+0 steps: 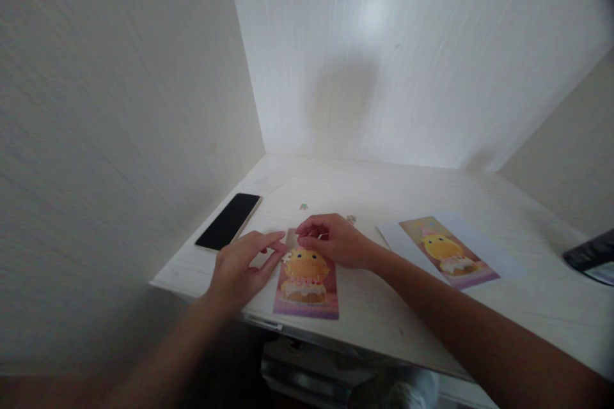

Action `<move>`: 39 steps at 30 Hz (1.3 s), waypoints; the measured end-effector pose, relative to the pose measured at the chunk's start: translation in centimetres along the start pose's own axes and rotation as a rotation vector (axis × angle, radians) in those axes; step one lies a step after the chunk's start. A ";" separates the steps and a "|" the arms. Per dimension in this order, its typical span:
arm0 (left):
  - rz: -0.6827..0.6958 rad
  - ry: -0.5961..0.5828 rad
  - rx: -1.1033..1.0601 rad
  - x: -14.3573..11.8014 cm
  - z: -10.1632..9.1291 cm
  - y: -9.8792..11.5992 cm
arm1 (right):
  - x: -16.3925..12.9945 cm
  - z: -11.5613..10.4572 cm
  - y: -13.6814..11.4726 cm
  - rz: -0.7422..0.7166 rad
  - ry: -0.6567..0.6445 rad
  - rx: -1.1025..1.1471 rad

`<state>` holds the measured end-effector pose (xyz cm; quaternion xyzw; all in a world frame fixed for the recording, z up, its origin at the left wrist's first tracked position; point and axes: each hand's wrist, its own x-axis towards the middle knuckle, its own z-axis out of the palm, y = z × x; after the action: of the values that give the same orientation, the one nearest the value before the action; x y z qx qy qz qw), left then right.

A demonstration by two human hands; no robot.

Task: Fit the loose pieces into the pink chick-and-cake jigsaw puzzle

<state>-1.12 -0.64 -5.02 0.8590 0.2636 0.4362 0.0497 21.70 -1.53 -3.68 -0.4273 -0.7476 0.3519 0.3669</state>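
Left hand (242,265) at the left of the puzzle (306,282), right hand (344,241) up top — pinching anything? Can't tell with either

Your left hand (240,268) is at the left side of a flat, pink, purple and yellow jigsaw puzzle (306,297). Your right hand (341,241) is over its top part. Two tiny loose puzzle pieces (304,207) lie farther back on the white wood-look table (378,307). A flat black-screened phone (229,222) lies to the left. A white paper sheet with a yellow toy picture (448,249) lies to the right, and a black, round-sided thing (591,258) is at the far right.
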 end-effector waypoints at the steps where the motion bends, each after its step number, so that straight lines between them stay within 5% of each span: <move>1: 0.018 -0.018 0.017 0.0 -0.1 0.1 | 0.0 0.1 0.0 -0.001 -0.002 -0.028; 12: -0.240 -0.311 -0.019 0.6 -0.3 0.0 | -0.2 0.2 0.4 -0.169 0.188 -0.326; 17: -0.191 -0.234 -0.130 0.7 -0.4 0.0 | -0.2 0.3 0.4 -0.188 0.179 -0.267; 23: 0.049 0.144 0.170 -0.1 -0.7 1.6 | -0.7 0.5 -0.7 -0.117 0.008 -0.028; 30: 0.240 0.190 0.025 -0.8 -0.3 2.2 | -0.4 2.0 -1.2 0.062 -0.116 0.631; 39: 0.320 0.131 0.022 -0.8 0.0 1.6 | -0.2 1.5 -0.8 0.126 -0.123 0.707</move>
<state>-0.86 -2.43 -5.06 0.8601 0.1310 0.4907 -0.0470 20.22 -2.38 -3.77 -0.2974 -0.5726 0.6356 0.4238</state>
